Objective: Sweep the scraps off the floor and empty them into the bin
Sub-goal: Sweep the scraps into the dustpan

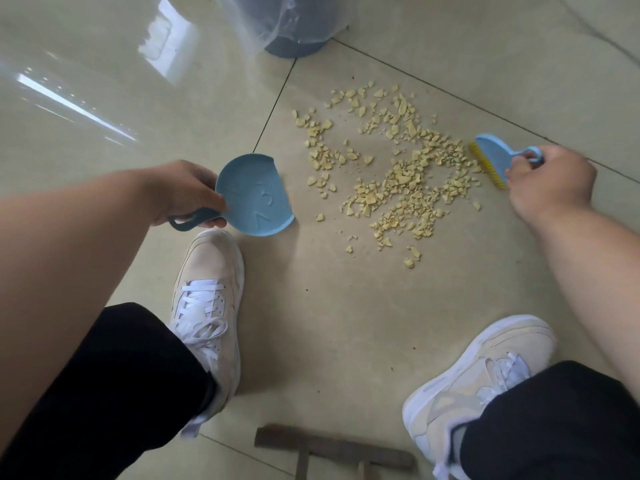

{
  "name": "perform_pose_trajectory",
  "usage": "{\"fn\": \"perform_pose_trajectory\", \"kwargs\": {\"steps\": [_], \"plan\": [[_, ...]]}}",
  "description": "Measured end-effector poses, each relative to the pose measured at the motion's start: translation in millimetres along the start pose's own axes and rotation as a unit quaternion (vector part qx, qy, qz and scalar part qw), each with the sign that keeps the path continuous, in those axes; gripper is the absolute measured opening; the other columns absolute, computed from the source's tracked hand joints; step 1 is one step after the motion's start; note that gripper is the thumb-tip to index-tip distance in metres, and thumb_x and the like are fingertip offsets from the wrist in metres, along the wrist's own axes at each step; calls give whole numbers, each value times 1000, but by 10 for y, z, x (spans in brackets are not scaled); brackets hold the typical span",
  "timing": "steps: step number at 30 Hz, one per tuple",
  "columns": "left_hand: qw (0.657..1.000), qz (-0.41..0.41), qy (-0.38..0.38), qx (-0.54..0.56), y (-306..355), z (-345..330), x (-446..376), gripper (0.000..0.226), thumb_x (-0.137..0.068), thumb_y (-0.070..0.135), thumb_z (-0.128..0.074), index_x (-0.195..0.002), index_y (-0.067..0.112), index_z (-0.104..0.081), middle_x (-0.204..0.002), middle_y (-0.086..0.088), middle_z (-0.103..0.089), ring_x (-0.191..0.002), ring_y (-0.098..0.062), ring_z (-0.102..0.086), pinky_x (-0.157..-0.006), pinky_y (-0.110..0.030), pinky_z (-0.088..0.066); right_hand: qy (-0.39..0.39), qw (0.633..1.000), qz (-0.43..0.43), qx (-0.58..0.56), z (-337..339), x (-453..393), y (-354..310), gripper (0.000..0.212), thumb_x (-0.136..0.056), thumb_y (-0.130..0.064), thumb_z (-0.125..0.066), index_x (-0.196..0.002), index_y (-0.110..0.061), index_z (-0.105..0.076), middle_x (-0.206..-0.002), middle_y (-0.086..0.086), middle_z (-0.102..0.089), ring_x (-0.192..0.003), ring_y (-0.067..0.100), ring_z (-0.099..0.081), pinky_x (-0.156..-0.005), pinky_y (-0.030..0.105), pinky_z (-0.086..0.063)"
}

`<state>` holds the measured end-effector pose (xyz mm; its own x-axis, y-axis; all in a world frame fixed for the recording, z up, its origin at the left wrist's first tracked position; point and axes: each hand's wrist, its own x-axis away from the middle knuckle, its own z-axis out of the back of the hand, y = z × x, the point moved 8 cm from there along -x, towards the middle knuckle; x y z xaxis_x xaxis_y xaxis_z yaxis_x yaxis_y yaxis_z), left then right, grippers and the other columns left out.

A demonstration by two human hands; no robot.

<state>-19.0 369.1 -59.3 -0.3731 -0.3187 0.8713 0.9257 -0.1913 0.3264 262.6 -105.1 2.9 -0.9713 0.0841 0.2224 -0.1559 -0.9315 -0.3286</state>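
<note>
Scraps [391, 168] lie scattered centre-right of frame, none gathered yet. Left hand [180, 192] grips the dustpan [256, 195] handle at centre-left, pan empty; right hand [547, 178] clasps the brush [491, 157] at the pile's right edge. Bin [294, 26] at top centre. Next, likely: sweep leftward into the pan.

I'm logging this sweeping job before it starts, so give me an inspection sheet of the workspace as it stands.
Surface: glossy beige tile floor, dark grout lines, window glare at left.
Job's things: yellow scraps scattered loosely, none in the dustpan; brush at the pile's right edge; bin with clear liner beyond the pile.
Clutter: wooden piece at the bottom edge, between the shoes.
Grippers: left hand grips the dustpan's handle; right hand grips the brush's handle.
Cables: nothing seen.
Surroundings: the person's black trousers; little else in view.
</note>
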Motion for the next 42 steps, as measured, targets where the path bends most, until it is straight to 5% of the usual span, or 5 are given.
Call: {"fn": "perform_pose_trajectory", "kwargs": {"steps": [6,13,22,38,42], "plan": [[994,7,33,-101,115,-94,-27,14,-94,2,-64,-100,3,-77,-80,-12,-84,-63,-29,-81,-77,-45,-69,-42,998,38,10,-144,112,-161,35,-93,-38,-58,-87,-4,-66,-79,15,-66,-78,35,-61,-77,38,-50],[987,18,62,-147,94,-223,-64,30,-93,4,-48,-101,-6,-74,-79,-26,-81,-53,-31,-62,-51,-28,-47,-26,995,75,53,-262,58,-88,34,-99,-32,-44,-74,-9,-47,-77,17,-52,-76,38,-49,-66,35,-29],[981,26,55,-182,401,-417,16,27,-96,1,-44,-91,-7,-69,-37,-2,-62,-24,-16,-49,-36,-18,-39,-109,989,77,-64,-549,358,-286,42,-104,-30,-49,-146,-27,-52,-109,-5,-61,-95,16,-58,-81,17,-36],[982,-9,16,-188,966,-1089,31,22,-103,-2,-40,-102,-10,-61,-28,-8,-52,-15,-15,-45,-25,-14,-32,-169,958,233,-8,-1066,956,-927,52,-96,-11,-57,-147,-22,-51,-121,11,-66,-109,30,-61,-90,35,-52],[987,-16,1,-159,1021,-1236,8,20,-104,-3,-40,-107,-11,-58,-60,-22,-62,-36,-27,-55,-25,-16,-34,-198,937,287,15,-1147,1247,-1105,55,-89,-2,-59,-142,-14,-55,-132,11,-65,-122,34,-56,-105,44,-46]]}}
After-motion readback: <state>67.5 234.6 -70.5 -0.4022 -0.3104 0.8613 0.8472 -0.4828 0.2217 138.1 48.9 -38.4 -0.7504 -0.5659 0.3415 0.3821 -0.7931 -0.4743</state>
